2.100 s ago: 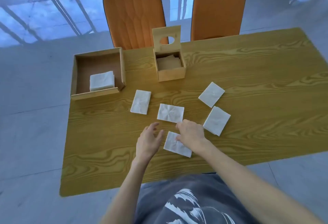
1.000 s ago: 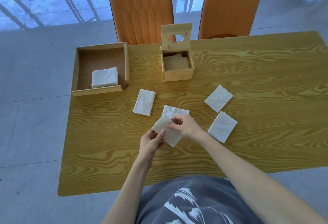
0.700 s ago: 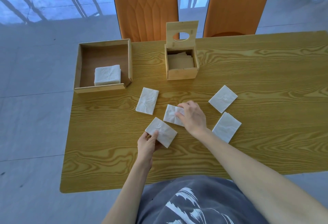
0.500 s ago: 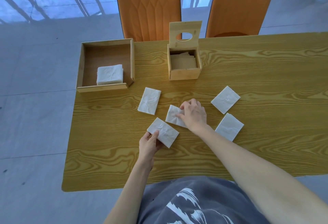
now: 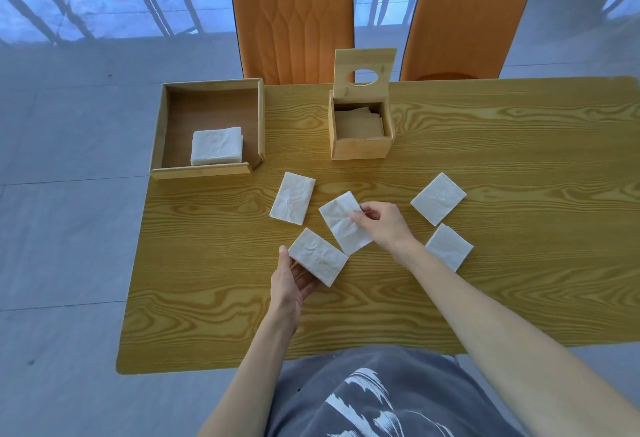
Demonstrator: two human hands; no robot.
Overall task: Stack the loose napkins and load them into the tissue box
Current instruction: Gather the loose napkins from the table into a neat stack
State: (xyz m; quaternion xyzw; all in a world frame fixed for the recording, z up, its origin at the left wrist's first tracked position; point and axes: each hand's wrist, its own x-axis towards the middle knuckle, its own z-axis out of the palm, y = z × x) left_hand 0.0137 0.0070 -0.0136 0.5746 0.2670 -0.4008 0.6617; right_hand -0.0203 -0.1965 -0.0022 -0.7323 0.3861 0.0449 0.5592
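My left hand [image 5: 290, 282] holds a white napkin [image 5: 318, 256] flat, just above the table. My right hand [image 5: 382, 225] pinches a second napkin [image 5: 341, 223] by its right edge and holds it lifted, its lower end overlapping the first one. Three more loose napkins lie on the wooden table [image 5: 519, 166]: one left of centre [image 5: 292, 202] and two on the right [image 5: 438, 198] [image 5: 449, 246]. The wooden tissue box [image 5: 362, 145] stands at the back centre. Its lid [image 5: 363, 67], with an oval hole, is tipped up, and napkins lie inside.
A shallow wooden tray [image 5: 259, 125] at the back left holds a stack of white napkins [image 5: 216, 145]. Two orange chairs [image 5: 292, 17] [image 5: 467, 14] stand behind the far table edge. The near table edge runs just in front of my torso.
My right hand has picked the middle napkin up off the table and brought it toward the one in my left hand. The left hand has kept its napkin. The camera shifted slightly.
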